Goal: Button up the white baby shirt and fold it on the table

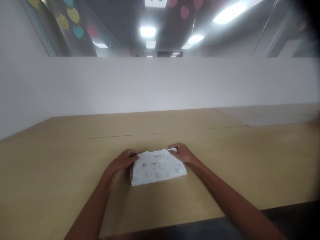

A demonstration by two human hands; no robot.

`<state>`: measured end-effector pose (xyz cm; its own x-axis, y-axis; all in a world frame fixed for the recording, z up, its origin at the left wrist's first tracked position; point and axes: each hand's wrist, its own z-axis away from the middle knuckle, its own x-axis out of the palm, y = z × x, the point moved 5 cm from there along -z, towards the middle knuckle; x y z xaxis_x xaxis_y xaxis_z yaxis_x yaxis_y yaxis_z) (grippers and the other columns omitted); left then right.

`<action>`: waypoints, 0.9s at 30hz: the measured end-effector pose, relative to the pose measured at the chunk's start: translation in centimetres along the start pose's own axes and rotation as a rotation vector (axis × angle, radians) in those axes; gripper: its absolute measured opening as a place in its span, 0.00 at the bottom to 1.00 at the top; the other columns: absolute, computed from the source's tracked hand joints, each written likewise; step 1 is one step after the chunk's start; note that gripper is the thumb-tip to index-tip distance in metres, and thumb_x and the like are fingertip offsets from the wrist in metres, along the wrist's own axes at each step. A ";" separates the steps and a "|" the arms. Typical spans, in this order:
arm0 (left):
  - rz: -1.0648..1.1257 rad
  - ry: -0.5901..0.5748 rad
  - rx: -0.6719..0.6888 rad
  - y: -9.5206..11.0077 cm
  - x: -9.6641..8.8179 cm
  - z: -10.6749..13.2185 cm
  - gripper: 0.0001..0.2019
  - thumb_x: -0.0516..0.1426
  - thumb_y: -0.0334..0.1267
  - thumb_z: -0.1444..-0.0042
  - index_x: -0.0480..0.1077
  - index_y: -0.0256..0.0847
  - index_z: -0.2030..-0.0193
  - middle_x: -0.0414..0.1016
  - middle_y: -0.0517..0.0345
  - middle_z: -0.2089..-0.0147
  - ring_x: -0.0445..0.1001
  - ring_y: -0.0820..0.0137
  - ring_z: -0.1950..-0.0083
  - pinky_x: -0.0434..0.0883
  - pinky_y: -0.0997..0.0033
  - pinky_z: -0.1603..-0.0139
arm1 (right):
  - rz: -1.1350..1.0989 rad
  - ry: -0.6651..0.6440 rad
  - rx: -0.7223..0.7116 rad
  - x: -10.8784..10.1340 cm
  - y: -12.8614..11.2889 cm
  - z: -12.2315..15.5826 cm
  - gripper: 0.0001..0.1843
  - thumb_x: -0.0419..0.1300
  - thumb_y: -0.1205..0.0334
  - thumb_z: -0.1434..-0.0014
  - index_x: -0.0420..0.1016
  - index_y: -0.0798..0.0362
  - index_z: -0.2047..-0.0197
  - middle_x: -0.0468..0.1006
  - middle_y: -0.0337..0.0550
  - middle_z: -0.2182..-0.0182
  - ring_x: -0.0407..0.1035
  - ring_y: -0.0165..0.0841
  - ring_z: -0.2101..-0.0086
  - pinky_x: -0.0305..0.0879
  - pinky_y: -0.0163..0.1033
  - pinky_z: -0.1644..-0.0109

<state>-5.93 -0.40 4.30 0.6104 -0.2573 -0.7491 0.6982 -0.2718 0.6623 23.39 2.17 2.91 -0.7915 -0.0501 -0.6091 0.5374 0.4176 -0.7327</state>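
Observation:
A folded white baby garment (160,168) with small printed motifs lies between my hands on the wooden table, its neckline facing away from me. My left hand (125,159) pinches its upper left corner between thumb and fingers. At the upper right corner, my right hand (183,153) grips the cloth, thumb on top and fingers behind. The garment's far side and the fingertips behind it are hidden.
The light wooden table (75,196) runs back to a white wall (175,83), with a paler panel (280,114) at the far right. Above the wall, glass carries coloured paper hearts (73,15). The table's front edge crosses below my arms.

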 end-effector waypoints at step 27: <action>-0.892 0.269 0.097 5.8 10.5 0.8 0.30 0.44 0.39 0.34 0.54 0.29 0.28 0.50 0.43 0.27 0.44 0.45 0.26 0.46 0.44 0.28 | 0.498 -0.195 -0.145 7.9 -5.3 3.9 0.42 0.34 0.39 0.30 0.48 0.65 0.27 0.45 0.55 0.29 0.35 0.44 0.29 0.30 0.52 0.27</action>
<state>4.27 -5.39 0.33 -0.0609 0.3033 -0.9509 0.9233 -0.3449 -0.1691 15.36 -3.95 0.80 -0.3764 0.0238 -0.9262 0.7763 0.5537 -0.3013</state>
